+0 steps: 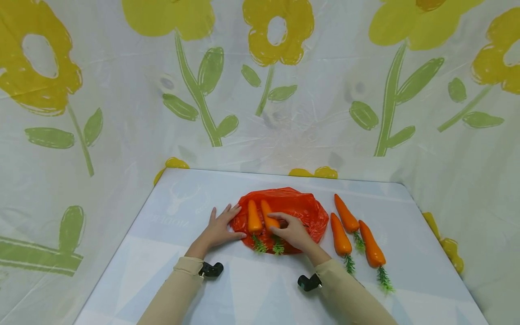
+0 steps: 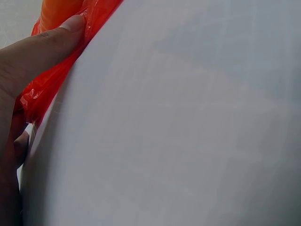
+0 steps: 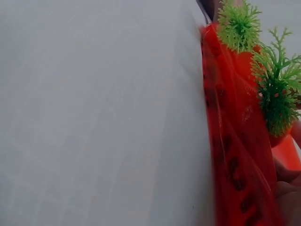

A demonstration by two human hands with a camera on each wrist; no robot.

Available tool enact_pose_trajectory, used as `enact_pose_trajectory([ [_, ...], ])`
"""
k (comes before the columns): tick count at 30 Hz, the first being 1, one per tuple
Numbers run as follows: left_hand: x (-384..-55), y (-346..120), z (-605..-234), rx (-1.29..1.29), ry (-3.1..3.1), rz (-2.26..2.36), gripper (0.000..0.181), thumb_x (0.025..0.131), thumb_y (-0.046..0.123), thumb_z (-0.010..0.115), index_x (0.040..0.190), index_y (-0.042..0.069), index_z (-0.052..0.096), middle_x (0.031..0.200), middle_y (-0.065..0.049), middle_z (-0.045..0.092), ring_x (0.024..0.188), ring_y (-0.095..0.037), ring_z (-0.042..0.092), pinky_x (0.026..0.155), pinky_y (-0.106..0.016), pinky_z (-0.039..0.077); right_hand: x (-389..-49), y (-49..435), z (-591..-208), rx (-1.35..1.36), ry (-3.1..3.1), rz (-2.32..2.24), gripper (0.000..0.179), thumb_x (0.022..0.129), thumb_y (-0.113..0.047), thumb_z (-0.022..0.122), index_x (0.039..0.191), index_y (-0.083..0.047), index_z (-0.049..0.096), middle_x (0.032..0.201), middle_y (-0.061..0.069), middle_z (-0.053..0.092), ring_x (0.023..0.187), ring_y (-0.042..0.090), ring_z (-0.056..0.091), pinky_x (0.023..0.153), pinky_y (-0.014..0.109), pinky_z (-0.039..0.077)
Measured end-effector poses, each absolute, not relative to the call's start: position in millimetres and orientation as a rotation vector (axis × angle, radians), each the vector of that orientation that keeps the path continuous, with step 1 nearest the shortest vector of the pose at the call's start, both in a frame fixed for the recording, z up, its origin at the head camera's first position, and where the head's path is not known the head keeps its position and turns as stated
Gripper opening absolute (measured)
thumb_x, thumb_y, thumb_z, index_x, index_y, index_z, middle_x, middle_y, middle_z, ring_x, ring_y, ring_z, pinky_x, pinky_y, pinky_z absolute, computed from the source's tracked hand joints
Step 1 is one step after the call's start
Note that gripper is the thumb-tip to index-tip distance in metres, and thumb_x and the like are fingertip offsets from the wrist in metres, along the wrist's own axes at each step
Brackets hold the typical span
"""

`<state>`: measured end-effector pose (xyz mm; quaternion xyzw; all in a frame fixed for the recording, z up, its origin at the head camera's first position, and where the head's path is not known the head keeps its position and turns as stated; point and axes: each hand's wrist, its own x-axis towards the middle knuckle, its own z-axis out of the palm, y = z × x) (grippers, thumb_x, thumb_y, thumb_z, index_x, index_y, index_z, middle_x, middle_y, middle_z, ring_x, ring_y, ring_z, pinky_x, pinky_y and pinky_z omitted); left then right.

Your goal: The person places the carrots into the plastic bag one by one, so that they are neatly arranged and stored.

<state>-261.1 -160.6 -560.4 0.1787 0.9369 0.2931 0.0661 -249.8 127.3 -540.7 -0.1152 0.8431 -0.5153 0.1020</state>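
Note:
A red plastic bag lies spread on the table, with two orange toy carrots on it. My right hand pinches the right carrot between thumb and fingers. Beside it on the left lies the other carrot, its leafy green top toward me. My left hand rests at the bag's left edge with fingers spread and straight. In the left wrist view the thumb touches the red plastic. The right wrist view shows green tops over the bag; most of that hand is out of frame.
Three more carrots lie on the table to the right of the bag, near my right forearm. The white and pale blue table meets a flower-printed curtain at the back and sides. A black device sits at each wrist.

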Motion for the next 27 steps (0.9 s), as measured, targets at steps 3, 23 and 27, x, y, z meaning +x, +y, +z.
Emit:
enact_pose_trajectory([
  [3, -261, -160, -560, 0.535, 2.82, 0.885, 0.1, 0.082, 0.059, 0.078, 0.16, 0.017, 0.034, 0.167, 0.001, 0.028, 0.156, -0.029, 0.013, 0.12, -0.059, -0.014, -251, 123, -539, -0.301, 2.485, -1.496, 0.039, 0.092, -0.034, 0.077, 0.13, -0.03, 0.07, 0.121, 0.002, 0.065, 0.098, 0.023, 0.055, 0.078, 0.032, 0.053],
  [23, -260, -159, -557, 0.548, 2.822, 0.897, 0.098, 0.082, 0.057, 0.078, 0.16, 0.014, 0.035, 0.166, -0.002, 0.03, 0.156, -0.031, 0.015, 0.12, -0.061, -0.013, -253, 115, -534, -0.392, 2.536, -1.355, 0.044, 0.094, -0.031, 0.075, 0.136, -0.025, 0.066, 0.117, 0.002, 0.065, 0.097, 0.022, 0.056, 0.084, 0.036, 0.053],
  [27, -259, -159, -555, 0.559, 2.821, 0.908, 0.097, 0.083, 0.056, 0.078, 0.159, 0.013, 0.037, 0.166, -0.003, 0.031, 0.156, -0.032, 0.016, 0.12, -0.061, -0.013, -253, 114, -534, -0.405, 2.53, -1.355, 0.044, 0.094, -0.029, 0.075, 0.136, -0.025, 0.066, 0.109, 0.001, 0.064, 0.095, 0.022, 0.055, 0.08, 0.034, 0.051],
])
